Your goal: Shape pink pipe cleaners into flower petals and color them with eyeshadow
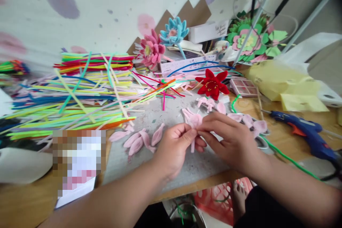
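Between my two hands is a pale pink pipe-cleaner flower (194,119), its petals pointing up and a short pink stem hanging below. My left hand (175,146) is closed around its base, thumb on top. The fingertips of my right hand (227,135) pinch the flower's lower right side, close to the left thumb; the exact grip point is partly hidden by the fingers. Loose pink petals (141,139) lie on the grey mat (125,171) left of my hands. More pink petals (247,121) rest beyond my right hand.
Many coloured pipe cleaners (80,96) are heaped at the left. A red flower (213,83), a pink flower (151,49) and a blue flower (175,32) stand behind. At the right lie a blue glue gun (304,131), a green pipe cleaner (288,162) and yellow wrapping (280,78).
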The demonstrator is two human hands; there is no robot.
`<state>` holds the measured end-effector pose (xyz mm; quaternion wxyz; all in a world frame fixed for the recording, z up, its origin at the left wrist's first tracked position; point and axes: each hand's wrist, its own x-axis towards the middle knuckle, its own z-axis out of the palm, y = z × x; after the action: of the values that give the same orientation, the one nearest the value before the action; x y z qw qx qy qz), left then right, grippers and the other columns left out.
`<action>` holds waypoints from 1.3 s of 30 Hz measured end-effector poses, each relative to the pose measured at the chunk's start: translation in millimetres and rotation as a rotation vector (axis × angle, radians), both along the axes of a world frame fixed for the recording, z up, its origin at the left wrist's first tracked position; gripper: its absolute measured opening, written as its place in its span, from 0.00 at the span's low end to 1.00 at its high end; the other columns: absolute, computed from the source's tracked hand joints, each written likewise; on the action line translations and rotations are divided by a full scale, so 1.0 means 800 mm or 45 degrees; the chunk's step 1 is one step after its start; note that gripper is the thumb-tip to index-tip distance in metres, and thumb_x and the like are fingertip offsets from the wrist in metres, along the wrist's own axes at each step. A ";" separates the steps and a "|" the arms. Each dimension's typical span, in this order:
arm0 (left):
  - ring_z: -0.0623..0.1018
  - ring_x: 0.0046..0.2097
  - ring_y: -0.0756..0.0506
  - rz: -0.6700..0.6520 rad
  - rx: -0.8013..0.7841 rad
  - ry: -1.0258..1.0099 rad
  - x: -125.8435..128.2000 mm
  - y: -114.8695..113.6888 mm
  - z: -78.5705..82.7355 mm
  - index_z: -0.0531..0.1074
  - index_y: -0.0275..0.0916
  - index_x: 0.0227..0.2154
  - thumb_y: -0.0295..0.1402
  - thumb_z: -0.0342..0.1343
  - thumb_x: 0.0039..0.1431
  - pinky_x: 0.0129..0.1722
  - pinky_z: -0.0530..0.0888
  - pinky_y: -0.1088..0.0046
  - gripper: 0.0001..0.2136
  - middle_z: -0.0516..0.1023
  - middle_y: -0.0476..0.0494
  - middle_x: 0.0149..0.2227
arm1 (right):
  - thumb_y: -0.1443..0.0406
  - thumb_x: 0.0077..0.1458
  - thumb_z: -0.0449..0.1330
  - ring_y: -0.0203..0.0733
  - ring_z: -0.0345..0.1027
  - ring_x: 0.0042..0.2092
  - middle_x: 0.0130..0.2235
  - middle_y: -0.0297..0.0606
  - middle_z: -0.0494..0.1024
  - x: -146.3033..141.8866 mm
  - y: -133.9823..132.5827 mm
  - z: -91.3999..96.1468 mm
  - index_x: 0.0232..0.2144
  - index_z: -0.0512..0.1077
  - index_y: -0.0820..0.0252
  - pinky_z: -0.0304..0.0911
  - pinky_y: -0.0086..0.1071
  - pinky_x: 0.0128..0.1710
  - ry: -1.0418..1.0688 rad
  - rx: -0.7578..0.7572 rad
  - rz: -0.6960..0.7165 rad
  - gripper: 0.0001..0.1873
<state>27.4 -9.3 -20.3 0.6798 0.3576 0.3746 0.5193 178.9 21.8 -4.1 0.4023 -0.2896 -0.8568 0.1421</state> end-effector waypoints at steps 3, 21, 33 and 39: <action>0.72 0.23 0.51 0.066 0.003 -0.085 0.001 -0.001 -0.001 0.67 0.35 0.23 0.30 0.56 0.54 0.28 0.67 0.74 0.07 0.73 0.49 0.20 | 0.72 0.55 0.55 0.39 0.69 0.36 0.36 0.40 0.72 -0.005 -0.002 -0.010 0.39 0.72 0.56 0.67 0.32 0.34 0.023 0.105 -0.027 0.11; 0.70 0.29 0.50 0.135 0.441 0.431 -0.015 0.000 0.004 0.69 0.37 0.26 0.32 0.52 0.58 0.33 0.66 0.74 0.07 0.71 0.50 0.24 | 0.55 0.50 0.60 0.33 0.60 0.25 0.23 0.34 0.68 -0.026 0.000 -0.009 0.26 0.69 0.64 0.55 0.28 0.25 0.895 -1.476 0.294 0.16; 0.71 0.32 0.48 0.034 0.493 0.578 -0.017 0.003 -0.001 0.71 0.37 0.27 0.34 0.51 0.59 0.36 0.67 0.72 0.09 0.74 0.47 0.27 | 0.59 0.45 0.65 0.31 0.58 0.22 0.18 0.31 0.68 -0.034 -0.007 -0.008 0.22 0.71 0.64 0.50 0.28 0.25 1.052 -1.458 0.243 0.13; 0.72 0.32 0.48 0.023 0.452 0.565 -0.018 0.000 -0.001 0.72 0.38 0.25 0.35 0.52 0.59 0.36 0.66 0.71 0.10 0.74 0.48 0.26 | 0.53 0.54 0.57 0.31 0.60 0.23 0.22 0.31 0.68 -0.032 -0.002 -0.018 0.32 0.73 0.64 0.54 0.27 0.24 1.031 -1.381 0.422 0.18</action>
<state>13.3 -9.7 -21.1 0.5030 0.5728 0.4207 0.4919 153.2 20.4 -18.4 0.4616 -0.2391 -0.4804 0.7063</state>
